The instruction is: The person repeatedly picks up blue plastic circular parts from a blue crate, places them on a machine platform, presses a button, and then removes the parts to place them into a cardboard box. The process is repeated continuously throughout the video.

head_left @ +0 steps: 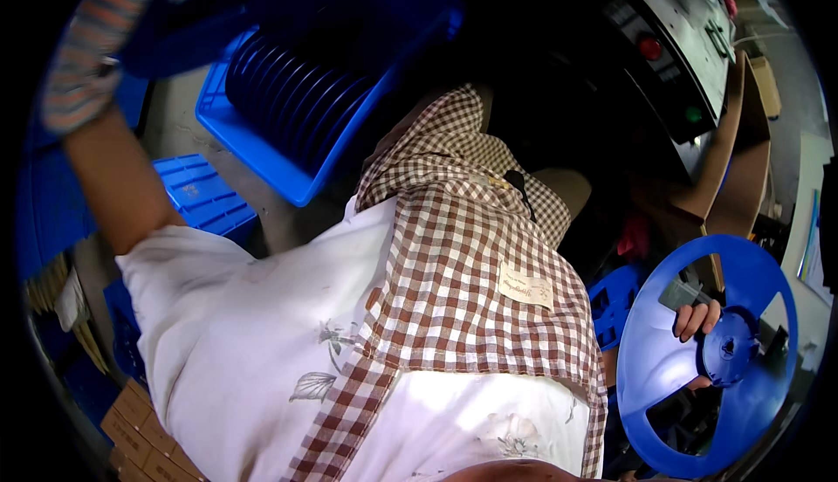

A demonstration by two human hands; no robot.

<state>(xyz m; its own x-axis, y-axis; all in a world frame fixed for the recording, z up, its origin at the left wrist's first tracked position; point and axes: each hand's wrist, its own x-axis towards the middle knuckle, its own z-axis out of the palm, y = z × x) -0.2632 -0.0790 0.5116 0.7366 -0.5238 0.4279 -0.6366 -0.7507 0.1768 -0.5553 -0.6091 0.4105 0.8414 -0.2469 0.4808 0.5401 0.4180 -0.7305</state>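
Note:
At the right, my right hand (696, 318) is closed on a blue plastic reel (665, 285), gripping it near the hub with fingers showing through one of its openings. Up at the left edge my left hand (98, 50) wears a striped knit glove. It is blurred, and its fingers run out at the top of the picture. Right beside that glove is another dark blue reel-like piece (188, 41); whether the hand grips it is hidden. Below and right of this piece, a blue crate (305, 189) holds several dark reels (292, 98) standing in a row.
A machine panel (668, 63) with red and green buttons stands at the upper right, an opened cardboard box (742, 176) beside it. Another blue crate (205, 189) sits on the floor at the left. Stacked cartons (144, 430) fill the lower left corner.

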